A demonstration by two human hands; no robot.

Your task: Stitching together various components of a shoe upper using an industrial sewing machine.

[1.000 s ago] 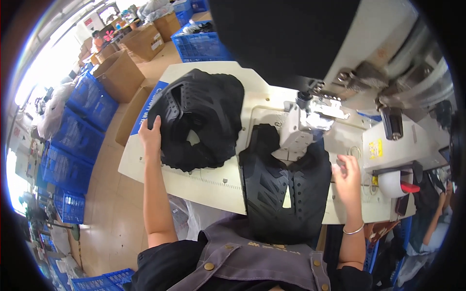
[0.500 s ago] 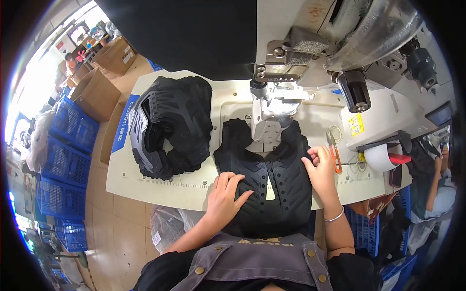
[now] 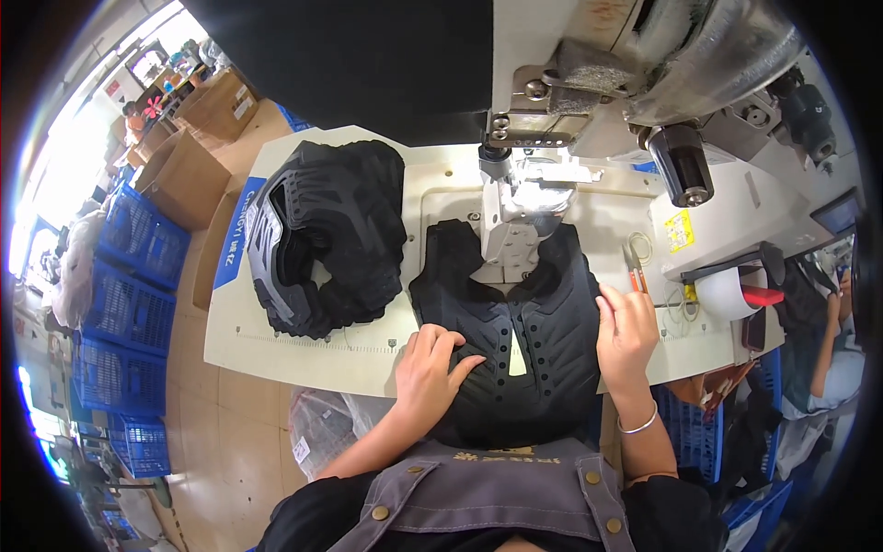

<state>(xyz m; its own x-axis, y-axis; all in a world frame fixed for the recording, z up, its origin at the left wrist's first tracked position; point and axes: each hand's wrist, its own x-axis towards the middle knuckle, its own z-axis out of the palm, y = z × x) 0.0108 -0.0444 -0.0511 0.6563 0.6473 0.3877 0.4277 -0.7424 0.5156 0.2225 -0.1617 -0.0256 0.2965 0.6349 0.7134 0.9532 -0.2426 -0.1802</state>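
A black shoe upper with two rows of eyelets lies flat, its heel ends beneath the sewing machine head. On its left side rests my left hand, open, with the thumb apart from the fingers. My right hand is at the right edge of the upper. Its fingers are curled and pinched with the thumb; whatever they hold, if anything, does not show clearly. A stack of similar black uppers lies at the left of the machine table.
Orange-handled scissors lie beyond my right hand, partly hidden by it. Thread loops, a white round holder and a red piece sit at the right. Blue crates stand left of the table; another person works at far right.
My right hand has shifted slightly right and toward me, its fingers more curled, now covering part of the scissors. My left hand stays on the upper. The view has shifted slightly.
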